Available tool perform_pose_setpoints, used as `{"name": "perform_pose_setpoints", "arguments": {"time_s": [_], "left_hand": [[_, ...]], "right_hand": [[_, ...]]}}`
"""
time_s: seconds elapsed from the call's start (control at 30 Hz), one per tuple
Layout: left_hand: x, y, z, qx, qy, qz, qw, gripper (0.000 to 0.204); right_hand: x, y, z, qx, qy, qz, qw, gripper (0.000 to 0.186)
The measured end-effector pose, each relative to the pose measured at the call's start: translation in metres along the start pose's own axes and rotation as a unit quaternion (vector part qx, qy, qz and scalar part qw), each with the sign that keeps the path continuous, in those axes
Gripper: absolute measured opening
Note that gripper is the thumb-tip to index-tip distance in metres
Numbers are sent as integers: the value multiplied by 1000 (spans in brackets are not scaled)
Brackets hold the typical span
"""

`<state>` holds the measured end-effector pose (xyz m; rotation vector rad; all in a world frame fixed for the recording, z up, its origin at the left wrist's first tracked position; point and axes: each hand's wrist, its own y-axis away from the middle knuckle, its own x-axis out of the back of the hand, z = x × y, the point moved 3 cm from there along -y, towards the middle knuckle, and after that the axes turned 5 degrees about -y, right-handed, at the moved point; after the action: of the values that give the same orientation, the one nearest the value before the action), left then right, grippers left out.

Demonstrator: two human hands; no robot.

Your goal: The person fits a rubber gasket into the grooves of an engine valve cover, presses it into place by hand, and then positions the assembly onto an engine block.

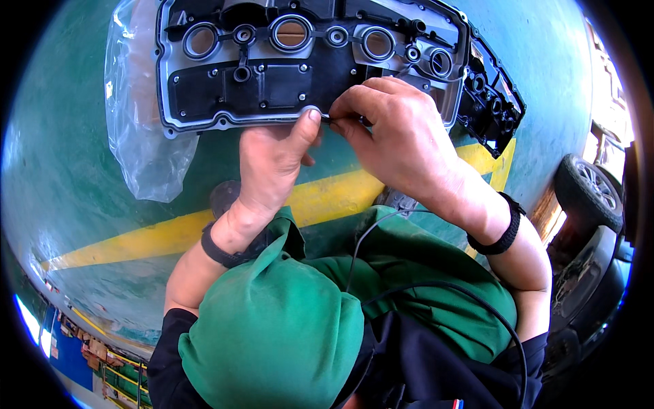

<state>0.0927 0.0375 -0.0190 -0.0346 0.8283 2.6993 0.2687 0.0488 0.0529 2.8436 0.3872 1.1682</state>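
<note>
A black engine valve cover (272, 88) with a pale metal rim lies with its inner side up at the top of the view. Several round holes and small screws show across it. My left hand (272, 153) grips its near edge, thumb laid on top of the rim and fingers curled beneath. Just to the right, my right hand (402, 126) is closed in a pinch at the same edge, its fingertips almost meeting the left thumb. What sits between those fingertips is hidden. A thin grey strand curves over the cover's right end, above the right hand.
Clear plastic wrapping (146, 150) lies under and beside the cover's left end. Another black ribbed part (494, 102) is beyond its right end. Below is a green floor with a yellow stripe (340, 198). A car wheel (591, 191) stands at the far right.
</note>
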Motion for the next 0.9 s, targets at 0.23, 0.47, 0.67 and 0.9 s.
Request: {"name": "perform_pose_setpoints", "arguments": {"time_s": [0.23,0.47,0.67,0.9], "left_hand": [[-4,-5,1,-109,-29,0,994,24],[-5,1,1,-22,72,-10,997,30],[-5,1,1,-34,5,-35,999,33],[-4,0,-5,-24,78,-7,997,31]], "right_hand": [[-3,1,-3,79,25,25,996,6],[-3,-5,-4,102,54,-38,993,18],[-1,-1,-2,107,53,-6,993,13],[43,44,-2,78,79,23,994,15]]}}
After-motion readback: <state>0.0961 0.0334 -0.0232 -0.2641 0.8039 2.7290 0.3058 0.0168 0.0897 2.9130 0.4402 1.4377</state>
